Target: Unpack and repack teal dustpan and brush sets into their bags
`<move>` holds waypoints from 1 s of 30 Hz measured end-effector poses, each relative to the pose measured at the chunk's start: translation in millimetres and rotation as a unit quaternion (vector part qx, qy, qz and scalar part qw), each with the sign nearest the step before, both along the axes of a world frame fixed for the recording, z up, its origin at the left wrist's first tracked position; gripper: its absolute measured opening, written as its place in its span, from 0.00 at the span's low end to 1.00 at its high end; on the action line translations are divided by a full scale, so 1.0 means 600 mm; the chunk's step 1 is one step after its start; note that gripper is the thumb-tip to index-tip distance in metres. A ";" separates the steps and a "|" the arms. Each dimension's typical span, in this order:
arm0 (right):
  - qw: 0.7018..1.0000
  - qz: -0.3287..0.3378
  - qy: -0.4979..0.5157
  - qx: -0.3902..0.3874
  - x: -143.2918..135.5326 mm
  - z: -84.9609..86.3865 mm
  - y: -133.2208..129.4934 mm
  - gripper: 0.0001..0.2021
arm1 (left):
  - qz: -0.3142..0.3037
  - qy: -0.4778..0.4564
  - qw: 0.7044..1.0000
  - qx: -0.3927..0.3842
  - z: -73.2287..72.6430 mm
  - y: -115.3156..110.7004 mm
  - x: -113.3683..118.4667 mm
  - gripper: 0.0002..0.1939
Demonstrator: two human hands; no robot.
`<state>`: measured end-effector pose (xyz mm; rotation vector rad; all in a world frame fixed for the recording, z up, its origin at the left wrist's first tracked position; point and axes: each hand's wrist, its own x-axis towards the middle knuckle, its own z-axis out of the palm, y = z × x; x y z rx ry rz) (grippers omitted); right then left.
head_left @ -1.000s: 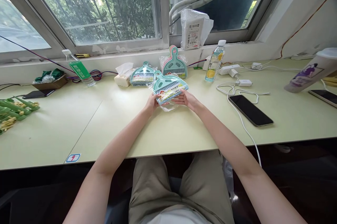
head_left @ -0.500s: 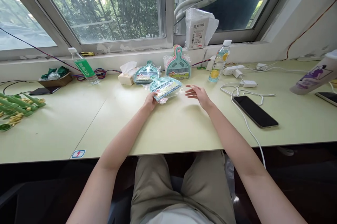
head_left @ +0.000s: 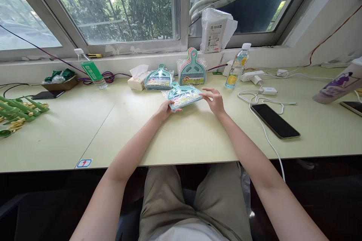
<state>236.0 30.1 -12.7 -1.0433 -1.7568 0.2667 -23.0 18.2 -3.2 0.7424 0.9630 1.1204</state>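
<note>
While left hand (head_left: 164,111) pinches wrapped dustpan set (head_left: 184,96) at left corner, right hand (head_left: 215,102) has fingertips at right end, pinching: can't tell | set between hands, over desk (head_left: 189,139) | long edge slants away rightward

I look from my head, forward and down across the desk (head_left: 183,139) towards the windows (head_left: 113,7). My lap (head_left: 162,195) sits close, at the bottom edge.

Pale table (head_left: 192,139) with packaged dustpans (head_left: 192,74), tissue pack (head_left: 138,82), black phone (head_left: 275,121), white charger (head_left: 269,91).
</note>
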 end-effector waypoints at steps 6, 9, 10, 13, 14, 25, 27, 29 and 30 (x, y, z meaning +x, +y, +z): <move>0.999 -0.004 0.053 -0.007 -0.006 0.010 -0.010 0.08 | -0.068 0.027 0.997 0.039 0.001 -0.008 0.000 0.16; 0.997 -0.025 0.071 -0.008 -0.008 0.011 -0.013 0.07 | -0.113 0.048 0.991 0.053 0.001 -0.011 0.001 0.20; 0.996 -0.034 0.077 -0.007 -0.008 0.011 -0.012 0.06 | -0.125 0.051 0.989 0.058 0.002 -0.012 0.001 0.20; 0.995 -0.055 0.084 -0.004 -0.004 0.008 -0.008 0.07 | -0.168 0.058 0.981 0.082 0.003 -0.016 0.002 0.21; 0.995 -0.061 0.084 -0.003 -0.003 0.007 -0.007 0.07 | -0.184 0.062 0.977 0.091 0.004 -0.017 0.002 0.21; 0.987 -0.113 0.118 -0.006 -0.002 0.001 -0.001 0.10 | -0.232 0.072 0.961 0.134 -0.001 -0.022 0.011 0.25; 0.986 -0.107 0.126 -0.019 -0.001 -0.003 0.002 0.12 | -0.228 0.070 0.962 0.131 -0.009 -0.017 0.011 0.26; 0.987 -0.109 0.118 -0.032 0.001 -0.005 0.005 0.13 | -0.221 0.070 0.964 0.128 -0.015 -0.013 0.011 0.26; 0.987 -0.115 0.108 -0.037 0.001 -0.005 0.005 0.13 | -0.219 0.072 0.965 0.125 -0.016 -0.012 0.011 0.26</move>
